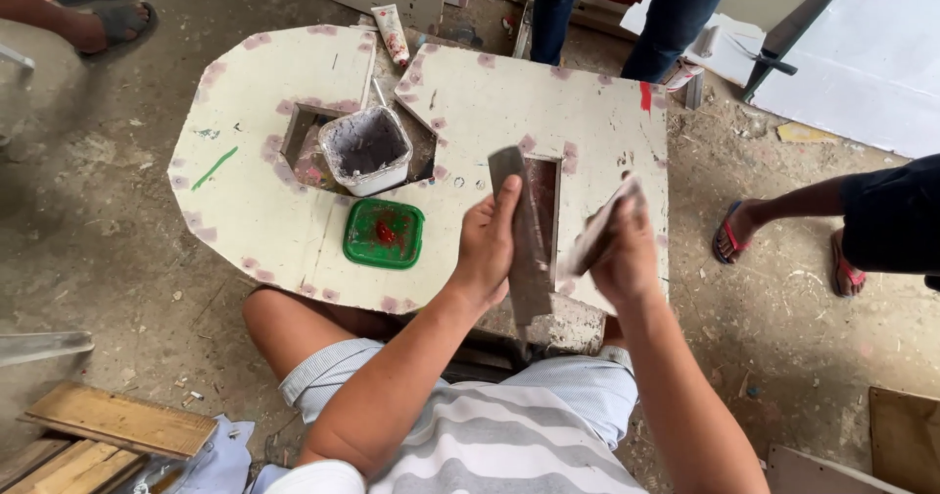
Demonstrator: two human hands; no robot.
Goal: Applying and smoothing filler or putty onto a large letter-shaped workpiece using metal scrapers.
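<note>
Tub holding dark putty, green lid red-smeared

Both hands raised, left and right gripping.

two grey putty blades, crossed, upright

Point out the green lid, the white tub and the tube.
green lid (384, 234), head view, red-smeared top face.
white tub (366, 147), head view, dark inside.
tube (391, 32), head view, mid-body.
</note>
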